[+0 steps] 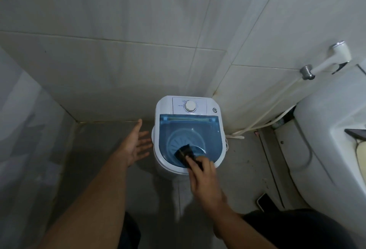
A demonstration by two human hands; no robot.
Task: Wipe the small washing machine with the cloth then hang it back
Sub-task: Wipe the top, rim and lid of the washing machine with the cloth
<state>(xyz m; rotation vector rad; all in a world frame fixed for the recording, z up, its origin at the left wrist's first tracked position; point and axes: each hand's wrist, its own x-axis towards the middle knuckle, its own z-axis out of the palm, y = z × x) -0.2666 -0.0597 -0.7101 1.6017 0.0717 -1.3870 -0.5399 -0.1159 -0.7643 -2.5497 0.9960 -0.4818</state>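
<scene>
Dark cloth point(183, 154) half hidden under right hand point(204, 179).

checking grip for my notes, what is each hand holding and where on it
The right hand holds a dark cloth by its near end, pressed on the washing machine's blue lid. The left hand is open and holds nothing.

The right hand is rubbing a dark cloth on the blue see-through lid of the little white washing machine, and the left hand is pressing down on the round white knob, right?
Not quite. The left hand is open beside the little white washing machine, not on the round white knob. The head view shows this. The right hand does press the dark cloth on the blue see-through lid.
</scene>
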